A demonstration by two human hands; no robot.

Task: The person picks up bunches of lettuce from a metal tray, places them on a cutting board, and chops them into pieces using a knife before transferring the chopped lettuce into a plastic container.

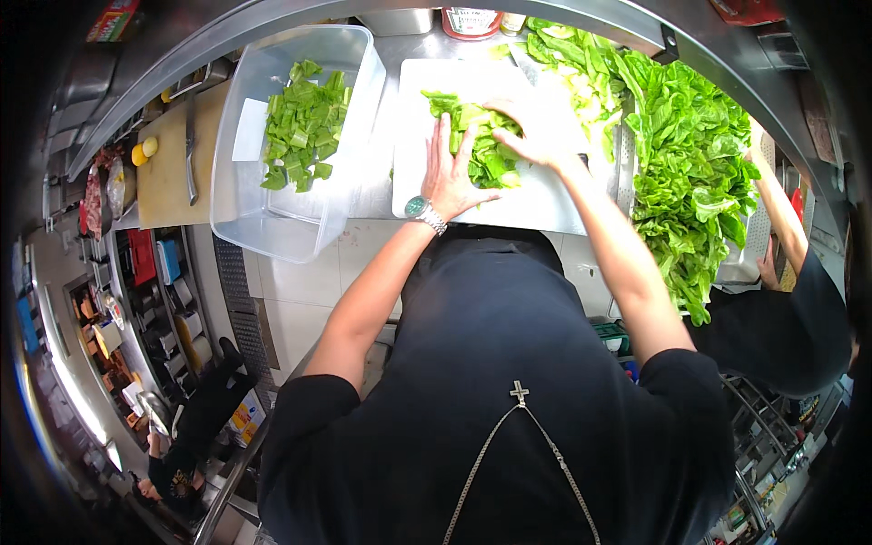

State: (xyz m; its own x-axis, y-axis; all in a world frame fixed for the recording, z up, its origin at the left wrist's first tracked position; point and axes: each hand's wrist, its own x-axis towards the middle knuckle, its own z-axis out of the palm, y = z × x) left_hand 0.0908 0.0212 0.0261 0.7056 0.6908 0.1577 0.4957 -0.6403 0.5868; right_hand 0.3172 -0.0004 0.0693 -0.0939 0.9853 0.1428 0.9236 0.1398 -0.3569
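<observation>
Green cut lettuce [493,165] lies in a loose heap on a white cutting board [554,202], framed from both sides. The left hand [450,177] is spread, its fingers along the heap's left side and its thumb out toward the near edge; the right hand [522,134] is spread too, its fingers over the heap's far right. Neither is closed around anything; placed this way, they seem to wall in the loose pieces. Left of the left fingers, a clear plastic tub [367,100] with more cut pieces [307,127] inside stands within easy reach, its raised wall facing the board. Only a narrow strip of steel worktop [371,195] separates the two. Nearer the body than the right fingers, bare board runs down to its front edge. To the right of those fingers, past the board, a big pile of whole leaves [690,154] crowds that side, leaving less room; glare hides part of the board.
</observation>
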